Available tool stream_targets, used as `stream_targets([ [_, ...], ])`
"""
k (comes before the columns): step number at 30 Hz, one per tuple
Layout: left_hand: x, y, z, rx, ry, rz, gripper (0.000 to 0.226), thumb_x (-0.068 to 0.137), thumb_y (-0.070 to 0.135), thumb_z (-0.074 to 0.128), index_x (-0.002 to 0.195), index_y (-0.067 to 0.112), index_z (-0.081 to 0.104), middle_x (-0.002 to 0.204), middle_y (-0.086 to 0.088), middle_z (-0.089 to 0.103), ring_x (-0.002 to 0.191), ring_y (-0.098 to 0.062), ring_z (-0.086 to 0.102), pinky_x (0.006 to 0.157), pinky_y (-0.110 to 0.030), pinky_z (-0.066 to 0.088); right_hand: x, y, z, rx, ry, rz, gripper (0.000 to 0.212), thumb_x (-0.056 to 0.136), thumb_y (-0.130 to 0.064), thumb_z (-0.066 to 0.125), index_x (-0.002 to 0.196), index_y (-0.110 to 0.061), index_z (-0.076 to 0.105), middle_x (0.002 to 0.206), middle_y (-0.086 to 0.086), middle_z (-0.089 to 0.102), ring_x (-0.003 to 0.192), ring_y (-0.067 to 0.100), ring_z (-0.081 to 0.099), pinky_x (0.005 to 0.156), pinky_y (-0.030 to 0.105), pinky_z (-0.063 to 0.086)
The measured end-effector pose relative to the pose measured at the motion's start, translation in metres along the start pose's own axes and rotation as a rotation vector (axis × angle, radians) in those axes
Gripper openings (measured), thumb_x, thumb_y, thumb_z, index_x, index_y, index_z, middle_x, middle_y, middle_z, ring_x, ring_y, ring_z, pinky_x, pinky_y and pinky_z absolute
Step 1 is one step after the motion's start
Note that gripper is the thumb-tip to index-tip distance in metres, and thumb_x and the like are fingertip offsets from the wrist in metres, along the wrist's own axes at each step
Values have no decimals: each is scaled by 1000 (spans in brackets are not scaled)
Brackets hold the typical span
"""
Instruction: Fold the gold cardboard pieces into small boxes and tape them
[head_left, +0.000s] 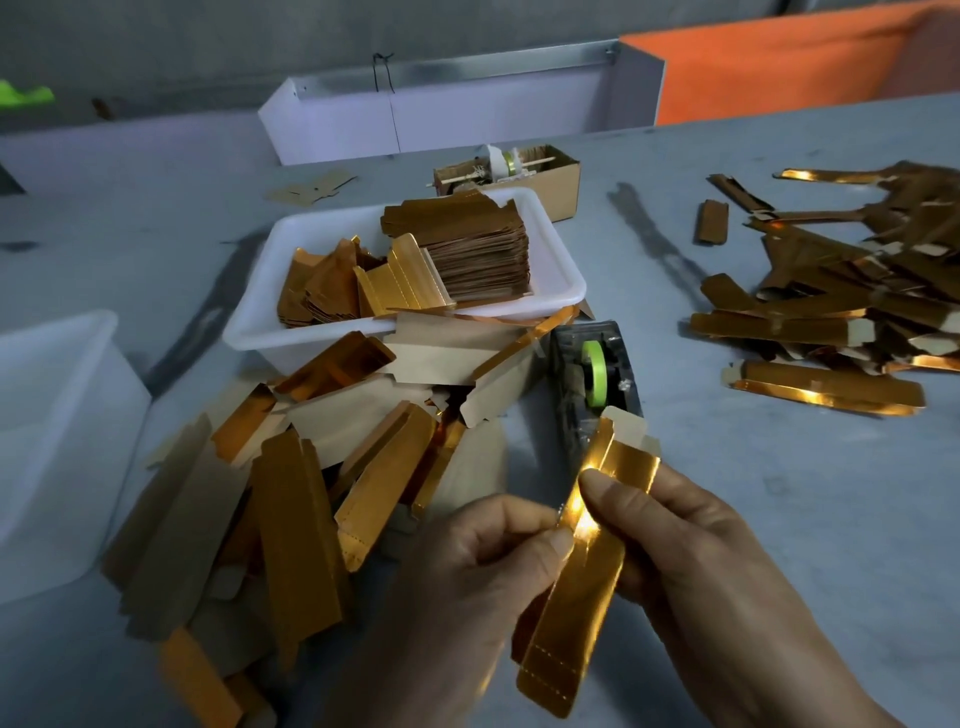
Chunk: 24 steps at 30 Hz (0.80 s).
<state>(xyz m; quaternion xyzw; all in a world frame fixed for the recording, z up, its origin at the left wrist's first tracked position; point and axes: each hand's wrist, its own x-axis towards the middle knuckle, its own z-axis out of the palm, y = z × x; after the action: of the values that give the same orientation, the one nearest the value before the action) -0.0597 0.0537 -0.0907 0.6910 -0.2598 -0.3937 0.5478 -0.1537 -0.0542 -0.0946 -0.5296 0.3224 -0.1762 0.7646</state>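
Looking down from my head camera, I am holding a long, narrow gold cardboard piece above the grey desk, both of my hands grasping it. My left hand is pinching its left edge between thumb and curled fingers, while my right hand is gripping the right side, thumb lying across the shiny face near the upper end. The piece is tilting, its tabbed top pointing toward a dark tape dispenser with a green roll that is standing just beyond it. To the left of my hands, a loose heap of flat gold and brown cardboard blanks is spreading over the desk. Behind that heap, a white plastic tray is holding a neat stack of blanks and some loose ones. Another white plastic bin is sitting at the far left. On the right, well apart, a pile of folded gold boxes is lying scattered. A small brown cardboard box is standing behind the tray.
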Motion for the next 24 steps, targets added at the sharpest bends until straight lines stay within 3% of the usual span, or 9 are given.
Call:
stream_targets([
  [3,3,-3,1,-85,18,-41,30,62,42,63,80,20,71,67,-2,66,67,-11,63,66,-26,49,-2,-3,2,-114,-32,-50,21,68,-37,63,65,-16,67,52,4,49,45,10,46,45,16,40],
  [5,5,-6,0,-90,92,-58,30,59,44,63,76,21,71,65,1,66,65,-12,64,65,-27,50,-3,-8,1,-228,-11,-115,30,65,-48,58,69,-20,67,53,-1,56,47,7,52,47,15,44],
  [7,7,-8,-2,-156,192,-77,29,57,44,62,72,20,70,60,2,62,63,-16,62,64,-32,49,2,-12,-9,-377,141,-250,32,69,-53,53,76,-25,67,64,-5,64,55,1,57,50,15,47],
  [10,10,-9,-2,-256,302,-86,29,59,40,59,69,14,67,57,-2,58,60,-20,56,59,-34,45,16,-19,-27,-554,389,-306,10,84,-36,58,81,-29,64,84,-13,64,71,-5,56,52,12,38],
  [12,11,-10,0,-277,316,-82,30,60,39,58,72,13,66,59,-5,57,62,-22,55,60,-35,45,27,-19,-32,-617,353,-230,10,87,-32,58,81,-27,65,91,-8,64,74,-1,53,56,17,35],
  [14,12,-10,6,-284,288,-85,31,62,40,58,74,14,66,60,-3,59,61,-19,57,60,-34,45,34,-17,-30,-634,266,-151,18,86,-34,59,77,-22,66,85,-3,66,76,2,55,56,18,36],
  [17,15,-12,14,-283,228,-102,31,64,44,58,75,17,68,60,0,61,61,-16,61,59,-32,45,40,-15,-24,-664,245,-124,20,85,-35,61,72,-19,66,76,-4,66,67,0,58,48,9,35],
  [20,21,-13,20,-283,218,-98,17,73,40,61,73,27,71,66,-1,67,66,-16,65,64,-31,49,45,-15,-23,-620,265,-122,20,85,-28,63,69,-16,64,71,-2,65,59,-6,59,39,6,37],
  [24,30,-15,26,-271,256,-96,18,90,32,58,76,33,71,84,-8,73,85,-26,70,78,-43,56,46,-14,-19,-528,273,-141,20,88,-21,61,70,-12,64,75,-8,63,55,-19,53,39,-1,34],
])
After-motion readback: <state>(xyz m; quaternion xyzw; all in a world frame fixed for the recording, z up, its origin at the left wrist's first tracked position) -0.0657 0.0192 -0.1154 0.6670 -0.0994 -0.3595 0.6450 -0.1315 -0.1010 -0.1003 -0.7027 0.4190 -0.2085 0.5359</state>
